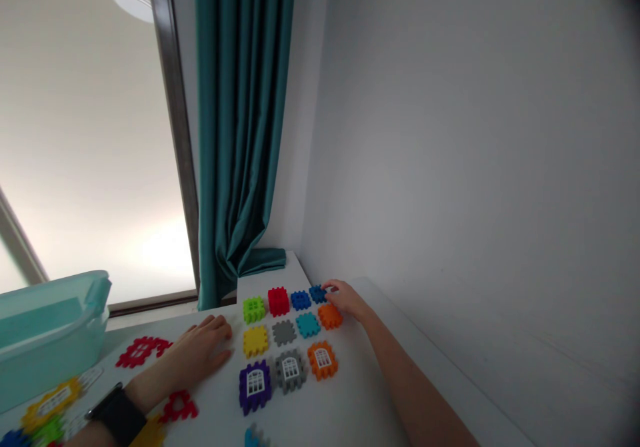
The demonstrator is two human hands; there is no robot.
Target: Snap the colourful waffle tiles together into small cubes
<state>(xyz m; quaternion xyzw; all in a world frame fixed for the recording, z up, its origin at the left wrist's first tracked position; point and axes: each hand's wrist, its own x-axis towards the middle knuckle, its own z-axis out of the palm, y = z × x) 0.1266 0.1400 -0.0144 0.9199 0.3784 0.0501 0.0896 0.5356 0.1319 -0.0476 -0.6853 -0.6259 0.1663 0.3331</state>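
Observation:
My right hand (346, 298) reaches to the far right of the rows of toothed plastic building blocks. Its thumb and fingertips are closed at the right edge of a dark blue building block (317, 293). Just below that hand lies an orange block (330, 316); a second blue block (301, 300) sits to the left. My left hand (204, 347) rests palm down on the white table (210, 420), fingers apart and slightly bent, holding nothing. Nearest to it is a yellow block (255, 341). Red pieces (143, 352) lie beyond my left wrist.
Purple (255, 386), grey (291, 371) and orange (323, 360) window blocks form the near row. A translucent teal bin (55, 340) stands at left, with loose yellow (53, 404) and green pieces before it. Behind hangs a teal curtain (240, 134); a wall (450, 167) borders the right.

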